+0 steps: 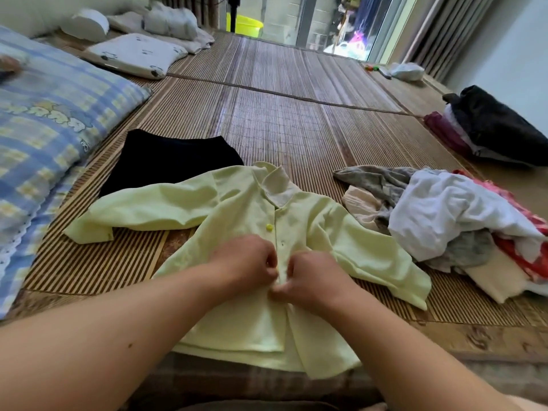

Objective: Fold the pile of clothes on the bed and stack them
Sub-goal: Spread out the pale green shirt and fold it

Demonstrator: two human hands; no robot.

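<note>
You had a pale green shirt (237, 203) lying face up on the woven mat (281, 120) just in front of you, collar away from you, sleeves spread to both sides. Your left hand (246, 259) had its fingers curled in, pinching one front edge of the shirt at mid-chest. Your right hand (314, 277), touching the left, was curled the same way and pinched the other front edge. A yellow button (269, 227) sat just above your knuckles. The unfolded pile of clothes (444, 221) lay beside the shirt's right sleeve. A dark folded garment (169, 161) lay beyond the left sleeve.
</note>
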